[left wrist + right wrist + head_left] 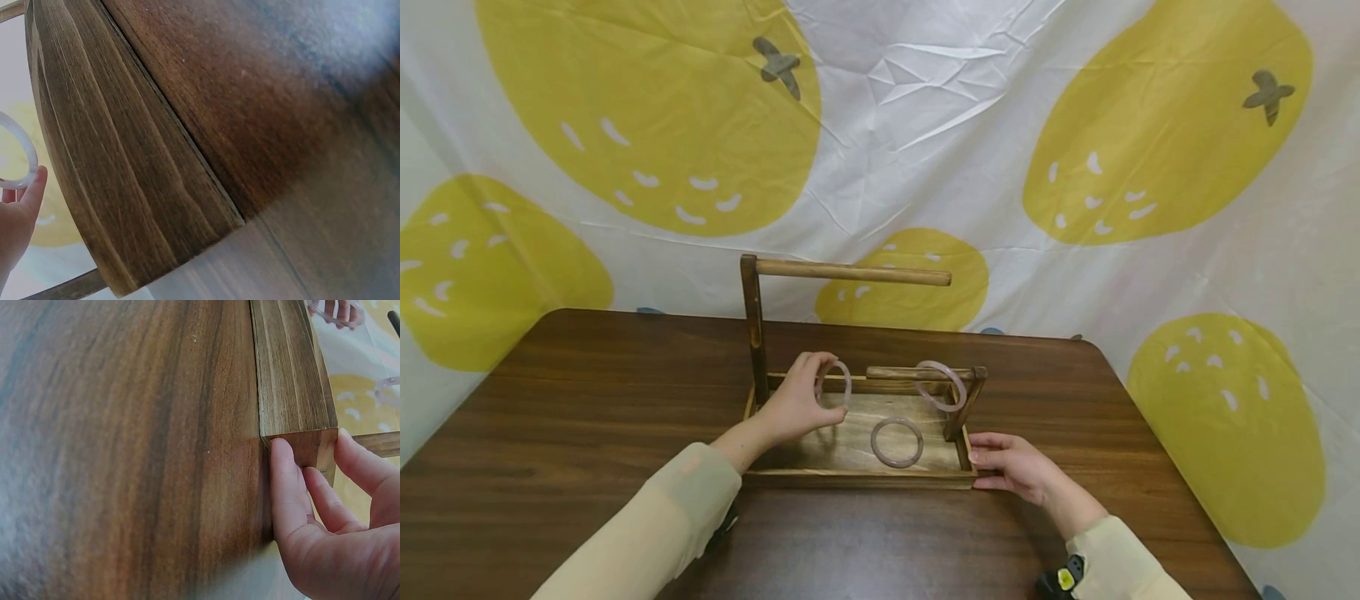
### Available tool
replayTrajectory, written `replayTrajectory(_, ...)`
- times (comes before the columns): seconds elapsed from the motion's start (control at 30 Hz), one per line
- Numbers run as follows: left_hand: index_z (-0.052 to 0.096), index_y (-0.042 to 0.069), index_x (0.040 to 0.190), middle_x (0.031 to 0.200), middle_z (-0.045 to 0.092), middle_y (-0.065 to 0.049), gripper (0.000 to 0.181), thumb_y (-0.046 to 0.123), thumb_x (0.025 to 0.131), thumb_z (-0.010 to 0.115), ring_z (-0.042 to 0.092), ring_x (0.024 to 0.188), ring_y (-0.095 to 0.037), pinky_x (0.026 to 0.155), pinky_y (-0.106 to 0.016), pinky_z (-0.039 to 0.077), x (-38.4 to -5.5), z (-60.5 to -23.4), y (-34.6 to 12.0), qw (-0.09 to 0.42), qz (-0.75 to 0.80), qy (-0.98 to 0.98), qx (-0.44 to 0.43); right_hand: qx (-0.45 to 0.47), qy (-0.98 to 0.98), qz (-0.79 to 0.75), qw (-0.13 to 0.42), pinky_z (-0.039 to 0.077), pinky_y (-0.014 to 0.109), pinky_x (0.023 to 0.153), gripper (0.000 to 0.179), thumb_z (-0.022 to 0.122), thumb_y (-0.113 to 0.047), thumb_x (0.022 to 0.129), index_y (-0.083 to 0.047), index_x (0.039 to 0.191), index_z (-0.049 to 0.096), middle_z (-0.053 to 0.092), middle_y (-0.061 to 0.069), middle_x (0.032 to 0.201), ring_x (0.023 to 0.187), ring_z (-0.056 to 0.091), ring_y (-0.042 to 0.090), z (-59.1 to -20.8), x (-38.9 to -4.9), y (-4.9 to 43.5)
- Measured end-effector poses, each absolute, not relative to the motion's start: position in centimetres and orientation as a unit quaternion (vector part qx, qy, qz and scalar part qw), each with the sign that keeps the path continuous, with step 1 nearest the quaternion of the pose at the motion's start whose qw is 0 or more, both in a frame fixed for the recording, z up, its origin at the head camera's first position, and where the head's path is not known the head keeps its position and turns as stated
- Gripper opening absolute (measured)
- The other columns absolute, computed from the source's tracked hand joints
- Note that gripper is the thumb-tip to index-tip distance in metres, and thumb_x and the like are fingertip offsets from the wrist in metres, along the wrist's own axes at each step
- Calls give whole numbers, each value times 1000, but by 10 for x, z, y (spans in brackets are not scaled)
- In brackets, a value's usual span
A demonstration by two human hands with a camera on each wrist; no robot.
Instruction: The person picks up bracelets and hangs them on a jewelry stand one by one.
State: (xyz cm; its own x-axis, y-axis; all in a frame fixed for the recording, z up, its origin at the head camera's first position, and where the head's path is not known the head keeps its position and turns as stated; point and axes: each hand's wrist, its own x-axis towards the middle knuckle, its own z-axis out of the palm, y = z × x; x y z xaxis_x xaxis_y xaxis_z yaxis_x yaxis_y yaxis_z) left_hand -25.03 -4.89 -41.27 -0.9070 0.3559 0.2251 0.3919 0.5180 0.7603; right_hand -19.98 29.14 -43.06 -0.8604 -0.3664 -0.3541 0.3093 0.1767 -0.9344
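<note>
My left hand (795,398) pinches a pale translucent bangle (847,387) between thumb and fingers, holding it upright above the left half of a wooden jewelry stand's tray (865,477). The left wrist view shows this bangle (28,153) at its left edge. A second bangle (897,442) lies flat on the tray floor. Around the short lower rod (891,373) hangs a third bangle (942,387), close to the short right post (966,404). My right hand (1018,467) touches the tray's right end; in the right wrist view its nearly straight fingers (289,487) press against the end.
A tall post (752,325) rises at the tray's left end, carrying a long upper rod (853,271) that reaches right. The stand sits on a dark wooden table (587,433). Behind the table hangs a white cloth (917,117) with yellow fruit prints.
</note>
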Motion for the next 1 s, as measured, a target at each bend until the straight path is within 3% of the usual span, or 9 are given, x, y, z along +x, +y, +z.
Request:
replayTrajectory(0.6,40,-2,133,126,43,-21,67,15,76,72,48,111,-33,90,-43,49,-247,-410,-47,33,-473,-855,-212,-19,721,-642,260,55,32,79,57,54,-8,92,17,136,28,62,-1,100,91,60,10,-431,-199,291)
replayTrajectory(1.0,38,1,135,128,42,-22,67,11,78,72,49,114,-35,91,-41,50,-246,-408,-44,16,-513,-832,-212,-10,720,-642,262,55,31,79,59,56,-10,92,17,136,28,61,-1,100,91,61,9,-430,-200,291)
